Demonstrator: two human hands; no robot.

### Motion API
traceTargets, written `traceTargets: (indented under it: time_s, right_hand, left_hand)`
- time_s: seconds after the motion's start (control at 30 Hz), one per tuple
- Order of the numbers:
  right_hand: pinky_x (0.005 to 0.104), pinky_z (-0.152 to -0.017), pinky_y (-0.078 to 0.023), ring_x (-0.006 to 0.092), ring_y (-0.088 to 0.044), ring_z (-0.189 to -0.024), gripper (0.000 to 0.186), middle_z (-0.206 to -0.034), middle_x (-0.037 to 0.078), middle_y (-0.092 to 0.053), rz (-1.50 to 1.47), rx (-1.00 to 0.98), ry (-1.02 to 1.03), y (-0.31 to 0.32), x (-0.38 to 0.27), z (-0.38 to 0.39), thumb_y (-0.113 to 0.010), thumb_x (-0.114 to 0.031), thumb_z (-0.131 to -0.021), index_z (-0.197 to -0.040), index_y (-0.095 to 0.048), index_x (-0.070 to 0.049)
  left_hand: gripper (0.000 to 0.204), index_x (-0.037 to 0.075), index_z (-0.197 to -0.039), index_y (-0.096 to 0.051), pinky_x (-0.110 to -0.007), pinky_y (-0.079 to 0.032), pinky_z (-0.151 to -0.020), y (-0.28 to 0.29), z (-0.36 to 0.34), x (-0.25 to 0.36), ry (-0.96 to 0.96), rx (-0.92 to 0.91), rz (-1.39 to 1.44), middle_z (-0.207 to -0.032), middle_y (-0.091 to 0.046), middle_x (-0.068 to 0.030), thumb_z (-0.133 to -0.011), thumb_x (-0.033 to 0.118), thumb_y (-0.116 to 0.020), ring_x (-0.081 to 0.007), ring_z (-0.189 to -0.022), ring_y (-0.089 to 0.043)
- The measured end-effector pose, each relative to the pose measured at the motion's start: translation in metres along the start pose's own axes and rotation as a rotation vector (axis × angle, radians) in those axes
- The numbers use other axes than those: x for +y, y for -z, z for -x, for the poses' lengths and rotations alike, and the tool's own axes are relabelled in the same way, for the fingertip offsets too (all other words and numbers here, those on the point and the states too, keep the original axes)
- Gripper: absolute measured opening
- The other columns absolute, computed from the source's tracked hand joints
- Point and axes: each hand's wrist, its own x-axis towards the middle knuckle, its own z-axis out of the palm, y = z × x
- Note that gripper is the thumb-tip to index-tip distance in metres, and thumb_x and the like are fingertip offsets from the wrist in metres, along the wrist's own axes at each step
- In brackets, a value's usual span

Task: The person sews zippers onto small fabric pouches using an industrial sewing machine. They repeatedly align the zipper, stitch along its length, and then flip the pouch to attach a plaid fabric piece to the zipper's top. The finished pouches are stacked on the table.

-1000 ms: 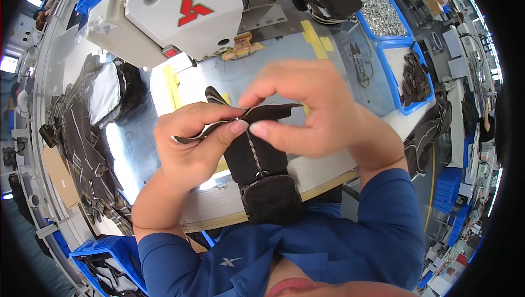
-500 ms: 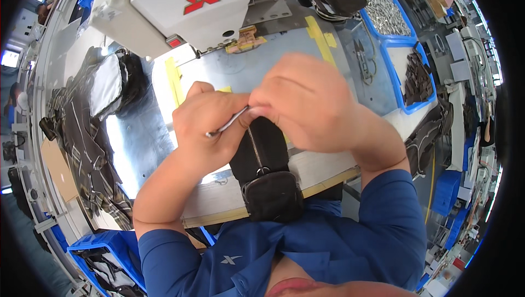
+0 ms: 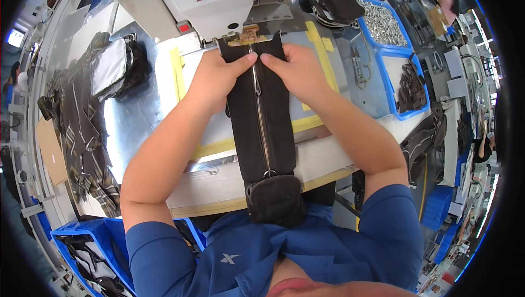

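Note:
A long black fabric bag panel [image 3: 243, 138] lies lengthwise from the sewing machine [image 3: 188, 7] toward my body. A metal zipper [image 3: 263, 138] runs down its middle, with a silver zipper pull [image 3: 256, 82] near the far part. Its near end carries a small black zipped pocket [image 3: 275, 198] that hangs over the table edge. My left hand [image 3: 219, 75] grips the panel's far left side, thumb on top beside the zipper. Across from it, my right hand [image 3: 299, 71] pinches the far right side likewise. Fingers under the fabric are hidden. The panel's far edge sits just before the machine's brass-coloured clamp [image 3: 249, 34].
Yellow tape [image 3: 178, 73] marks the table plate. Dark garments or fabric pieces [image 3: 82, 138] and a white-and-black pouch [image 3: 112, 70] lie left. Scissors [image 3: 358, 67] and blue trays of metal parts [image 3: 383, 23] and dark strips [image 3: 410, 89] are right. A blue bin [image 3: 93, 253] stands lower left.
My hands have parted and moved away from my body, drawing the panel's far end flat up to the machine. Before, they were together around a thin silvery piece.

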Motion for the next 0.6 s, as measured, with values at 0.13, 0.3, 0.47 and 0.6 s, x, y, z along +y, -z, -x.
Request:
traceTargets:
  time_s: [0.13, 0.3, 0.47, 0.6]
  right_hand:
    - [0.0400, -0.071, -0.055, 0.0254, -0.073, -0.076, 0.031, -0.083, 0.017, -0.075, 0.548, 0.036, 0.027, 0.009, 0.000, -0.016, -0.073, -0.027, -0.102, -0.098, -0.074, 0.005]
    - [0.0525, -0.084, -0.054, 0.0473, -0.069, -0.091, 0.036, -0.092, 0.028, -0.071, 0.702, 0.003, 0.124, 0.005, -0.007, -0.016, -0.071, -0.032, -0.101, -0.097, -0.072, 0.004]
    - [0.0539, -0.089, -0.055, 0.0481, -0.069, -0.098, 0.037, -0.097, 0.029, -0.072, 0.776, -0.010, 0.189, 0.003, 0.004, -0.032, -0.071, -0.032, -0.100, -0.101, -0.074, 0.005]
    - [0.0539, -0.092, -0.055, 0.0488, -0.069, -0.102, 0.038, -0.103, 0.031, -0.073, 0.778, -0.069, 0.088, 0.004, -0.014, -0.035, -0.072, -0.031, -0.099, -0.100, -0.075, 0.007]
  left_hand:
    - [0.047, -0.010, -0.126, -0.068, -0.037, -0.061, -0.081, 0.013, -0.007, -0.013, -0.051, -0.043, -0.408, -0.103, -0.079, -0.0182, -0.090, 0.014, -0.086, -0.0252, -0.089, -0.078]
    - [0.079, -0.006, -0.141, -0.059, -0.043, -0.060, -0.088, 0.008, 0.031, -0.008, -0.203, 0.077, -1.116, -0.115, -0.074, -0.0253, -0.084, 0.037, -0.091, -0.0362, -0.100, -0.076]
    - [0.101, 0.001, -0.150, -0.057, -0.047, -0.051, -0.100, 0.024, 0.023, -0.019, -0.914, 0.036, -1.583, -0.130, -0.064, -0.0183, -0.071, 0.054, -0.092, -0.0363, -0.118, -0.064]
    - [0.098, 0.000, -0.146, -0.061, -0.048, -0.047, -0.107, 0.024, 0.018, -0.012, -1.057, -0.030, -1.630, -0.136, -0.061, -0.0175, -0.071, 0.058, -0.088, -0.0375, -0.124, -0.060]
